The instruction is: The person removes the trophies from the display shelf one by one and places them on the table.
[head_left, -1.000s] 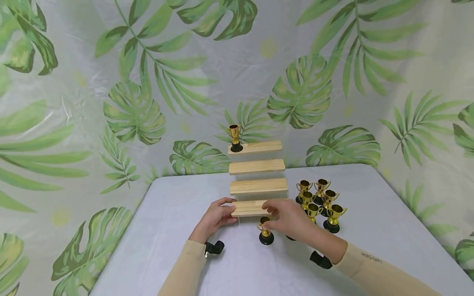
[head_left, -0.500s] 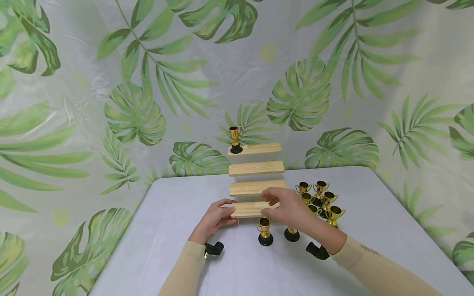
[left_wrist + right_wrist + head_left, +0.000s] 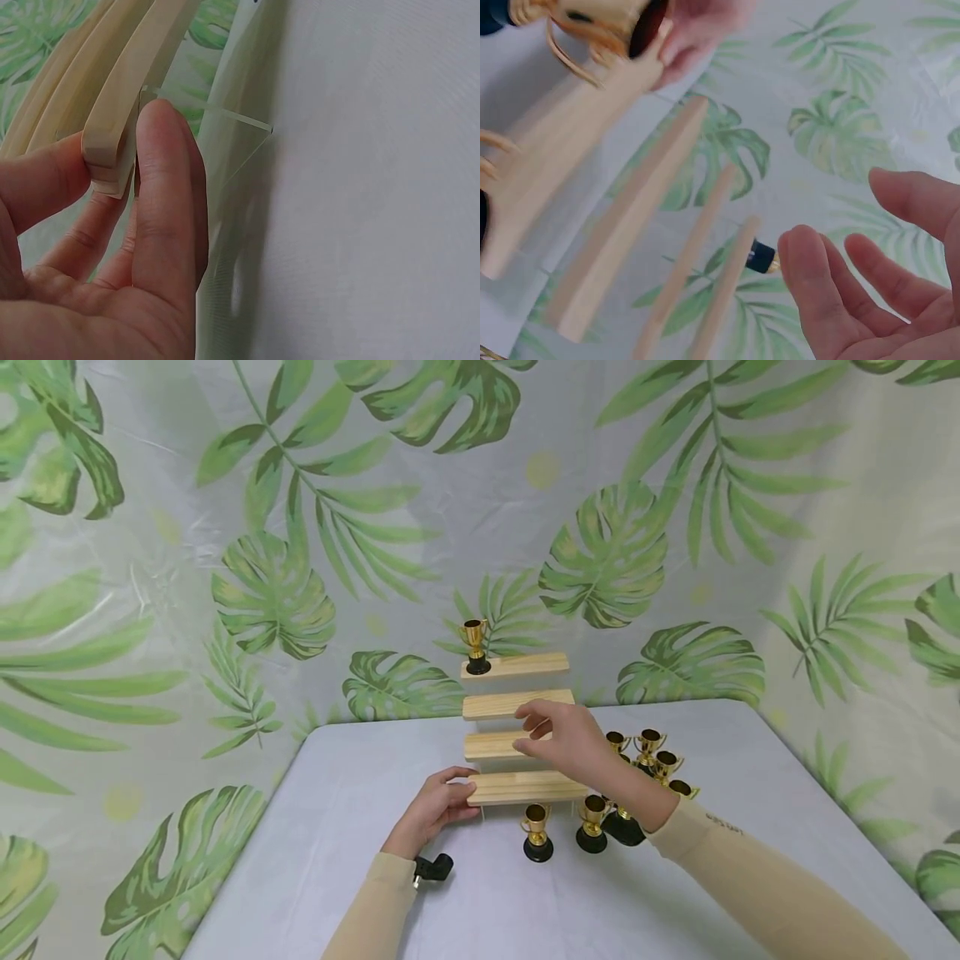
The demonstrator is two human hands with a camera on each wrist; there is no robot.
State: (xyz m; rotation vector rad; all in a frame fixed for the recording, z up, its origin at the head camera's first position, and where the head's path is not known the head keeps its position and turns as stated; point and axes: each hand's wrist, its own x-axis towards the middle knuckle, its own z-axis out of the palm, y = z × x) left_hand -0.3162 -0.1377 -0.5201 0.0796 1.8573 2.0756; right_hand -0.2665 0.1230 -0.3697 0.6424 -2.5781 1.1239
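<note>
A stepped rack of several pale wooden boards stands on the table. Its lowest board (image 3: 528, 787) is pinched at the left end by my left hand (image 3: 438, 803), thumb on one face and fingers on the other, as the left wrist view shows. My right hand (image 3: 573, 739) hovers in front of the upper boards, fingers loosely bent; nothing lies between thumb and fingertips in the right wrist view. On the top board (image 3: 528, 665), at its left end, a small gold trophy cup (image 3: 475, 643) with a black base stands upright. Two more trophies (image 3: 536, 831) stand before the rack.
Several other gold trophies (image 3: 666, 766) are grouped on the white-covered table (image 3: 360, 777) to the right of the rack, partly behind my right forearm. Behind the table hangs a leaf-patterned curtain (image 3: 525, 510).
My right hand has risen from beside the front trophy, past the lowest board, up to the middle boards. The left hand keeps its grip, and the front trophies stay in place.
</note>
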